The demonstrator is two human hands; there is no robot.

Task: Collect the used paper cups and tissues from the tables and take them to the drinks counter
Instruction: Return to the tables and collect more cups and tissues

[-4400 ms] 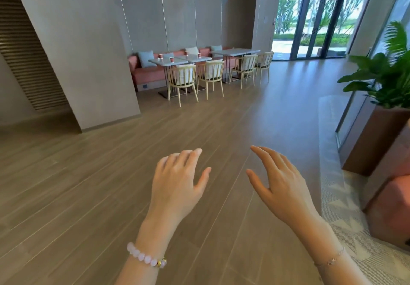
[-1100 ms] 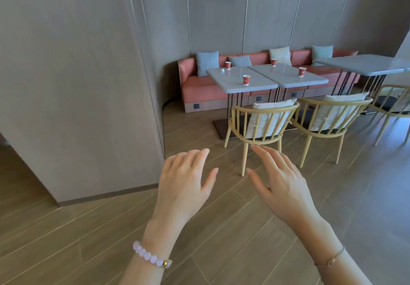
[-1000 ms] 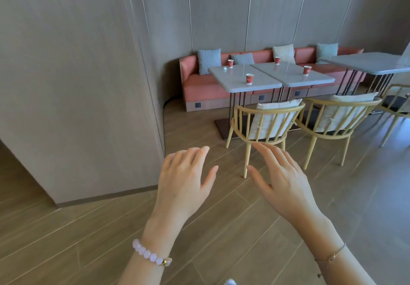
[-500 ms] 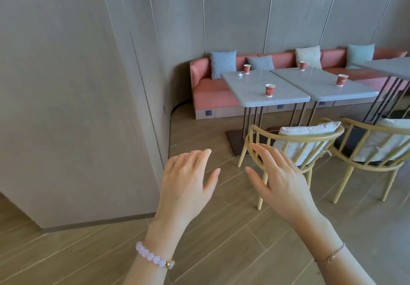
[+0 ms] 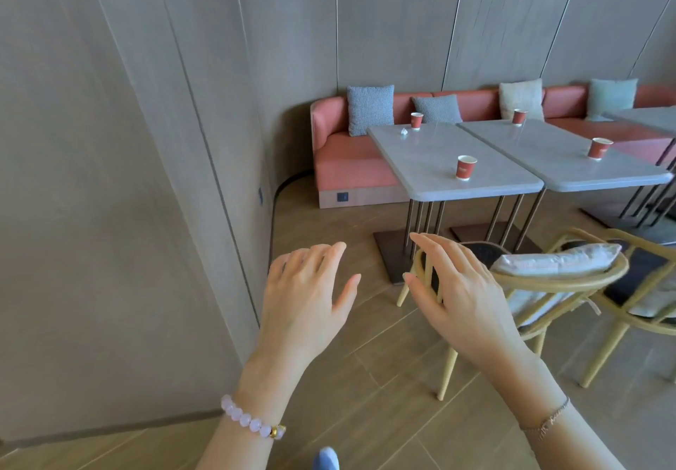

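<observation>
- My left hand (image 5: 307, 297) hovers palm-down over the floor, fingers loosely spread and holding nothing. A bead bracelet (image 5: 252, 422) of smooth, round, pale-pink stones circles the wrist.
- My right hand (image 5: 461, 297) is much the same: fingers apart, gently bent, empty. There's a thin chain bracelet (image 5: 545, 422) at that wrist.
- The right hand overlaps the curved back rail of the nearest chair (image 5: 570, 281) from where I look. Whether it touches the rail, I cannot tell.
- That chair is pale yellow wood with a bent hoop back, slim spindles and a dark seat pad. A crinkled white pillow (image 5: 556, 259) leans against the back.
- Ahead, the left table (image 5: 431, 151) and right table (image 5: 541, 147) stand side by side. Both have matte grey rectangular tops with rounded corners, on thin metal legs.
- On the left table, the front cup (image 5: 465, 167) stands upright near the closer edge: red paper, white rim.
- The back cup (image 5: 416, 120) sits at the far edge, with a small crumpled white tissue (image 5: 404, 132) just beside it.
- On the right table, a third cup (image 5: 518, 116) stands at the far edge and a fourth cup (image 5: 599, 148) towards the right.
- Behind the tables runs a salmon-pink upholstered bench (image 5: 344, 154) with square cushions (image 5: 370, 109), some nubbly grey-blue, one cream.
- The floor (image 5: 365, 359) is wood-grain planks, and the wall (image 5: 109, 176) is flat taupe panels with thin seams.
</observation>
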